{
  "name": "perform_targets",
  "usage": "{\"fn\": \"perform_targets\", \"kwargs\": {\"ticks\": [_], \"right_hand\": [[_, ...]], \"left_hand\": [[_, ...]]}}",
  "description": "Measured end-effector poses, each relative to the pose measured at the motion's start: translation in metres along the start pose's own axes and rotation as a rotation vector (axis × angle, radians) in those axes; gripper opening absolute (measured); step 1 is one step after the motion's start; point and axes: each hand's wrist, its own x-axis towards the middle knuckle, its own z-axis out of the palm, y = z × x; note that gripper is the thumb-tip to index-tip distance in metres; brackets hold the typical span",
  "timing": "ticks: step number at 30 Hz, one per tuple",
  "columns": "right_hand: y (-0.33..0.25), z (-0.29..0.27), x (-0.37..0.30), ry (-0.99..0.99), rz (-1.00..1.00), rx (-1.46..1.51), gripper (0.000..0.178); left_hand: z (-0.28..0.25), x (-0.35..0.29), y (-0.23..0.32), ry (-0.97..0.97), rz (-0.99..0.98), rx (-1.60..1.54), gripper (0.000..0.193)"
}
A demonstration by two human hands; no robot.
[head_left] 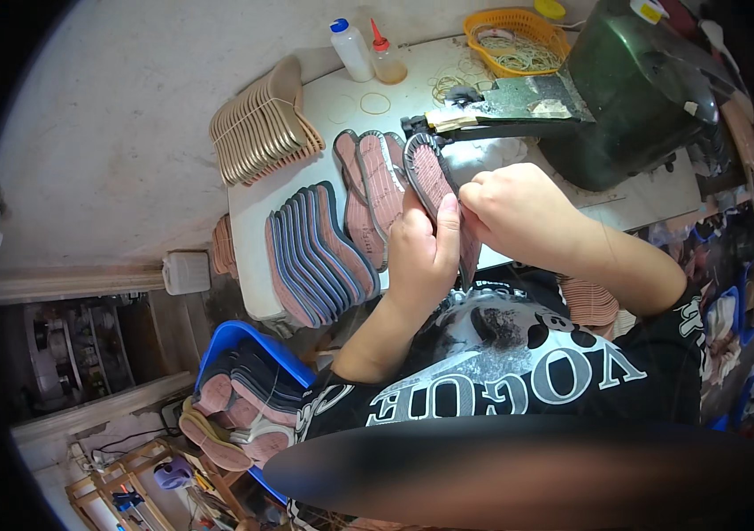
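Note:
My left hand [426, 248] grips a shoe insole [430, 173] with a pink top and a dark rim, thumb laid across its face. At its right edge my right hand [519, 205] is closed, fingers curled and pressed against the rim; its fingertips are partly hidden. The insole is held tilted above the near edge of the table, its far end close to the machine's arm. Just left of my left hand, several loose pink insoles [380, 181] overlap on the table. Farther left lies a row of stacked pink insoles [319, 252] with blue-grey edges.
A green machine [629, 97] with a protruding metal arm [527, 102] stands at the right. Behind are an orange basket [519, 64] of rubber bands, a white bottle [352, 53] and a red-tipped bottle [386, 62]. Banded gold soles [266, 133] lie left; a blue crate [249, 332] holds more insoles.

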Motion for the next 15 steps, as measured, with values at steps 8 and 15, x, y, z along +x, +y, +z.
{"fn": "perform_targets", "kwargs": {"ticks": [8, 15], "right_hand": [[0.022, 0.02, -0.007, 0.126, 0.403, 1.025, 0.01], [0.004, 0.017, -0.017, 0.289, 0.15, 0.444, 0.015]], "left_hand": [[-0.008, 0.001, -0.012, 0.073, -0.125, -0.226, 0.025], [-0.002, 0.002, -0.014, 0.023, -0.159, -0.244, 0.025]]}}
